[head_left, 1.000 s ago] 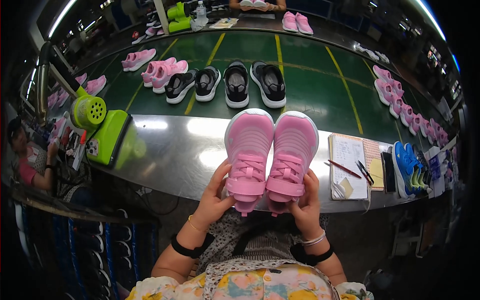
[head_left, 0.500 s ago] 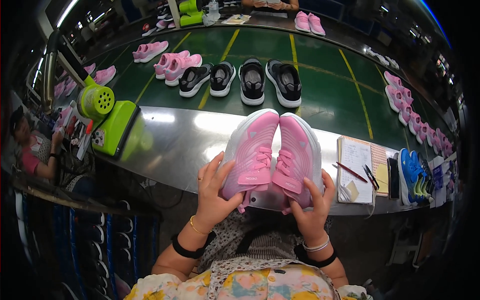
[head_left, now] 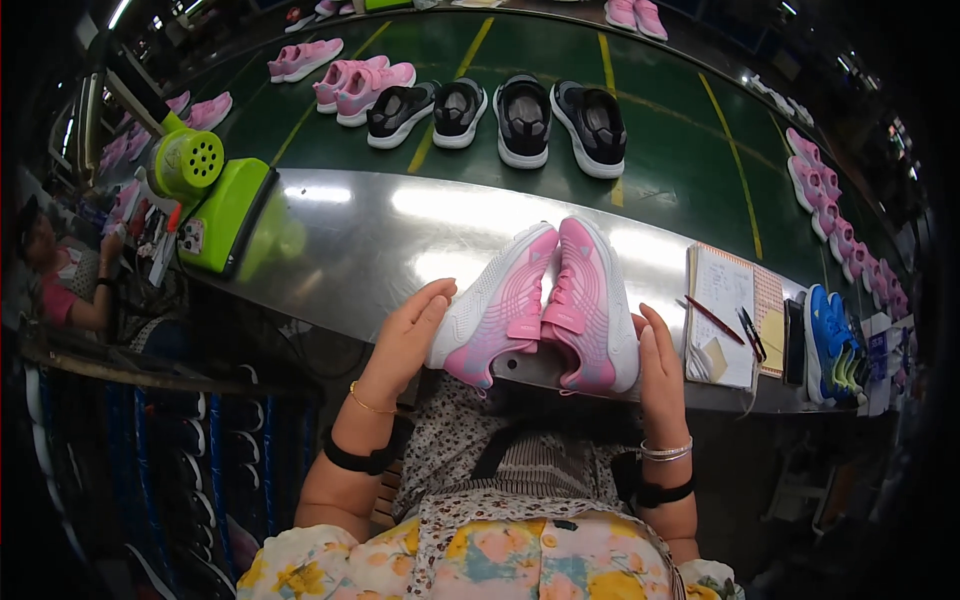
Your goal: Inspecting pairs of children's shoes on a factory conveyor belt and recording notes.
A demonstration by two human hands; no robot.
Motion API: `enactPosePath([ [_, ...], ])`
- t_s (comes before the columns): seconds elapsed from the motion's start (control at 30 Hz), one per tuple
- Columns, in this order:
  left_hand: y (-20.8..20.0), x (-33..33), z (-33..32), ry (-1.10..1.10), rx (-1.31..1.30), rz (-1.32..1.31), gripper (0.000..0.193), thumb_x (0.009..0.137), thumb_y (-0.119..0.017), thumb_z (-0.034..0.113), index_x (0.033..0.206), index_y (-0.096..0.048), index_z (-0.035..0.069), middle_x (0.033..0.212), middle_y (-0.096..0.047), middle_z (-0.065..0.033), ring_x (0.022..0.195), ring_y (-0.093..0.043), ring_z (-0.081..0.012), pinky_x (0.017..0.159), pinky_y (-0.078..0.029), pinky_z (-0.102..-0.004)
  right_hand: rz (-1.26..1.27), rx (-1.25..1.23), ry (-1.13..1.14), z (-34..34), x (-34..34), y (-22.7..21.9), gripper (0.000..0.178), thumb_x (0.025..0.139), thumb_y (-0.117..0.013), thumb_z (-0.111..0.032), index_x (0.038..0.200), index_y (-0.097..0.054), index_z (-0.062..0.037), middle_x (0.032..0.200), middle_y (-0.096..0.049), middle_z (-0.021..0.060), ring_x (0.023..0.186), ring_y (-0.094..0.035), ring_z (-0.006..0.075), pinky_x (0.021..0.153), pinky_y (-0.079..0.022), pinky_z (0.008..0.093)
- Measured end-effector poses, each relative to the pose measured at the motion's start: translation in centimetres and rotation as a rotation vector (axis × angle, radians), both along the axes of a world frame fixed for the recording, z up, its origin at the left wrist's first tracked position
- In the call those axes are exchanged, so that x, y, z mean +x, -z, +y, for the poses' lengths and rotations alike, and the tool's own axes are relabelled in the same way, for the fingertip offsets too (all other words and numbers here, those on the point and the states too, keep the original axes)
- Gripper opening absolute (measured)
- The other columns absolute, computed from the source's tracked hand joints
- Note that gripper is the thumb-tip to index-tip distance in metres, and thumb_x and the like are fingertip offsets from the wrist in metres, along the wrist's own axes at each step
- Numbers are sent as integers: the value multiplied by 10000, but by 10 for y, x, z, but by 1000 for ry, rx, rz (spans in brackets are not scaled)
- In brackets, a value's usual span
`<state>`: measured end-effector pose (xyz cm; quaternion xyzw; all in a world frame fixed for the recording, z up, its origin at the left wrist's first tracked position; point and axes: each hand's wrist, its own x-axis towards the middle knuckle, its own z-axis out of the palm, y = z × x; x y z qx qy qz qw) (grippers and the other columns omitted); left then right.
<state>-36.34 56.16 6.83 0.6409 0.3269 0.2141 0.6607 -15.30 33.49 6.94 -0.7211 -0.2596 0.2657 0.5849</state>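
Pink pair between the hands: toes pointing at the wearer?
No, the pink shoes have their toes pointing away, toward the green belt.

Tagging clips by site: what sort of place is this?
Likely a shoe factory: black shoes and pink shoes spaced along a green belt-like surface, with a metal bench beside it.

1 head view: taken by fisheye from above the wearer's hands (head_left: 402, 335), directed down and forward over the table (head_left: 350, 250), at close range.

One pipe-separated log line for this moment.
left hand: open, beside left pink shoe | right hand: open, beside right pink shoe | both shoes: tilted, soles outward
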Motion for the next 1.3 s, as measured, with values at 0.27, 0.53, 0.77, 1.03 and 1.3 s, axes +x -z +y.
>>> enactPosePath([
  [0.27,-5,0,0,176,-169,-108,530,996,-441,351,1342,-418,-49,1305,-512,-144,1180,-486,-189,1009,-369,-302,234,118,-85,11,3,2,492,1017,-374,-313,1418,-330,-31,1360,-437,165,1234,-430,206,1036,-332,313],
  [0.53,-11,10,12,276,-17,-16,503,995,-435,231,1421,-319,-10,1315,-502,-160,1196,-489,-200,993,-398,-309,100,139,-187,27,1,-1,515,993,-428,-179,1454,-242,-49,1363,-429,157,1267,-415,217,1036,-346,328],
  [0.77,1,31,3,-40,-837,-416,397,1028,-317,286,1276,-474,20,1215,-567,-117,1078,-582,-202,938,-491,-352,921,564,-16,49,-1,8,435,1014,-382,-238,1398,-333,-41,1318,-490,118,1149,-539,221,963,-472,351],
  [1.03,5,37,-5,-31,-862,-451,395,1029,-299,302,1241,-485,26,1201,-574,-103,1058,-593,-205,903,-510,-364,1090,607,11,67,-25,10,379,1013,-375,-329,1257,-492,-64,1195,-586,80,1069,-585,212,919,-496,383],
  [1.3,-4,35,-5,-66,-835,-408,397,1029,-292,309,1239,-486,33,1189,-577,-101,1050,-596,-206,881,-518,-363,1139,623,37,77,-33,4,377,1003,-403,-344,1252,-503,-81,1183,-598,63,1059,-592,208,911,-504,385],
])
